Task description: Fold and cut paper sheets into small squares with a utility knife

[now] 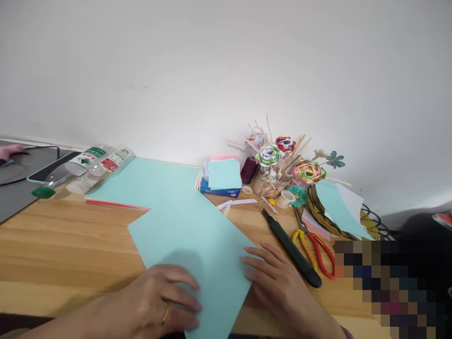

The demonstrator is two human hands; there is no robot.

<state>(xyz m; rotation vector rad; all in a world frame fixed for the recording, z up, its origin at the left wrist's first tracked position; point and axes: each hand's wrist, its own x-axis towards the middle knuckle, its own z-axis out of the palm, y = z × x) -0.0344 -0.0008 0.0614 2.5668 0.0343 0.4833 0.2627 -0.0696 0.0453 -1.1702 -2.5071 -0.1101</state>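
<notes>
Blue sheet [197, 230] lies skewed on the table [67, 240] between the hands, far end overlapping the paper stack [151, 179]. Left hand [155, 296] palm down, fingers extended and lying loosely on the sheet, no grasp. Right hand [282, 282] has fingers spread over the right edge; thumb hidden, can't tell if it's pinching.

Handling, my take: work the sheet on bare wood, clear of the stack's step, or any crease will likely wander. Left fingers pin flat with light, even pressure; right ones line up edge and corner before pressing. Watch the ring [165, 313] — could mark paper if dragged. Black-green cutter [293, 250] sits just beside the right hand — give it elbow room.
</notes>
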